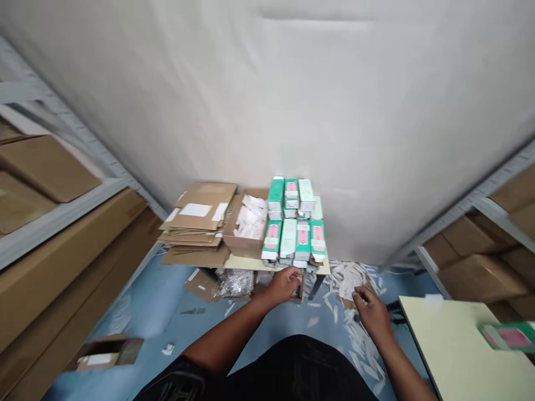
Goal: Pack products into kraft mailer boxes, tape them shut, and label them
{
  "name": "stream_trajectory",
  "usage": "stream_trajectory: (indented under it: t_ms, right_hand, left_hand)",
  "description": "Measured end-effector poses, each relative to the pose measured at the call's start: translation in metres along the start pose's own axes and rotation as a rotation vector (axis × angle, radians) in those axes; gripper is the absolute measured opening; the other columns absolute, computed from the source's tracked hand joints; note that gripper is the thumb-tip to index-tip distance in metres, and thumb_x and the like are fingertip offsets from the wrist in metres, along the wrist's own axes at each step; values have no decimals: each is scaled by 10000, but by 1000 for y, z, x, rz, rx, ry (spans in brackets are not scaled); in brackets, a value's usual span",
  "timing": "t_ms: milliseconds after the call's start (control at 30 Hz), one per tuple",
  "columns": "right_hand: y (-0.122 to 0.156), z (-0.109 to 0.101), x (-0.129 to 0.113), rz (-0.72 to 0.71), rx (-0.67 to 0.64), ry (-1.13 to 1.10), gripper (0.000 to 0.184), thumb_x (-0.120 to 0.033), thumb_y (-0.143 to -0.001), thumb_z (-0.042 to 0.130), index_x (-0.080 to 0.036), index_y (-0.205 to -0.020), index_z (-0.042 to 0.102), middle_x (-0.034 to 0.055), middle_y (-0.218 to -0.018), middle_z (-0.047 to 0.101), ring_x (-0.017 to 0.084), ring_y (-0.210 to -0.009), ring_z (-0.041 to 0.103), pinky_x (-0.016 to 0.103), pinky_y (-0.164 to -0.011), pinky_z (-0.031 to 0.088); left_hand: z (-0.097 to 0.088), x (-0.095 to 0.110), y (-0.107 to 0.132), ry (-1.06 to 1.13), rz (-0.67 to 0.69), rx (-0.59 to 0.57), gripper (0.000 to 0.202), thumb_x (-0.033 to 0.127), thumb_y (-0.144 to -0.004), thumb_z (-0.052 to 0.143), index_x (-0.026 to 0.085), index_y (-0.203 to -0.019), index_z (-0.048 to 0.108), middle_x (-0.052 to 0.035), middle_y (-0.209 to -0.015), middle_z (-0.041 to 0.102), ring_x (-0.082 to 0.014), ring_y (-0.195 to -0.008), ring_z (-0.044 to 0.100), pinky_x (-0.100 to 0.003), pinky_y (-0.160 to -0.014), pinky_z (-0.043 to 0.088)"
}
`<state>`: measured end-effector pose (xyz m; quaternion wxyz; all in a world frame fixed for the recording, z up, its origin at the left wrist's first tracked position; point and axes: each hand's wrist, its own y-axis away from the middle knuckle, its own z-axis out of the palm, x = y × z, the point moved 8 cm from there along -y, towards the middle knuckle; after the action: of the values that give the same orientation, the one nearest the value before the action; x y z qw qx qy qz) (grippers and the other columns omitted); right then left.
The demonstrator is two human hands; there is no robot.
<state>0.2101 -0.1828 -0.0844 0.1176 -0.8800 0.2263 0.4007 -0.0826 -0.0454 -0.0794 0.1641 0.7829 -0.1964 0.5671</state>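
I see my left hand point(285, 284) reaching forward to the near edge of the small bench point(240, 263), just under the front row of green and white boxes point(295, 240). Its fingers are curled in loosely, and the fingertips touch something small and pale at the bench's edge, though the blur keeps me from telling whether they grip it or only rest against it. The boxes stand stacked in two rows toward the right side of the bench, the back row higher than the front, several showing pink panels. To their left, near the middle of the bench, sits an open cardboard box point(246, 223) filled with white sachets, and a pile of flattened cardboard point(199, 223) covers the left end and hangs over its edge. My right hand point(373, 313) hovers lower and to the right, well apart from the bench, above the blue floor point(159, 301) where white paper scraps point(350, 278) lie scattered. Its fingers are half bent and spread a little, and I cannot tell whether they pinch anything, since the motion smears them. At the far right, a second pale bench point(451, 345) carries one more green box with a pink panel point(507, 336) close to its right edge. A crumpled silvery bag point(235, 282) lies under the small bench's near edge.
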Motion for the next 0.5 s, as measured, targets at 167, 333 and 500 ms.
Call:
stream_trajectory:
  t_ms: [167,333,500]
  right_hand:
    - [-24,67,-79,-114,-176,-51,426,-577,-851,572,-238,-1040,748,92,-1122,775,322,-1075,707,431,-949,534]
    - [-62,121,-138,-189,-329,-120,428,-585,-818,626,-239,-1026,768,84,-1105,783,318,-1056,714,413,-921,550]
    - [-98,182,-211,-272,-511,-268,449,-585,-826,624,-204,-1025,755,98,-1048,784,298,-995,721,381,-847,572]
  left_hand:
    - [-106,-22,16,-23,-21,214,279,360,-889,592,184,-1077,698,-64,-1001,737,-208,-932,678,-315,-848,528]
    - [-185,-51,32,-14,-123,480,300,370,-873,592,178,-1070,711,-78,-1018,747,-218,-955,685,-322,-869,531]
    - [-245,-59,56,-94,-217,681,310,383,-863,591,177,-1061,711,-66,-998,752,-212,-920,684,-319,-856,533]
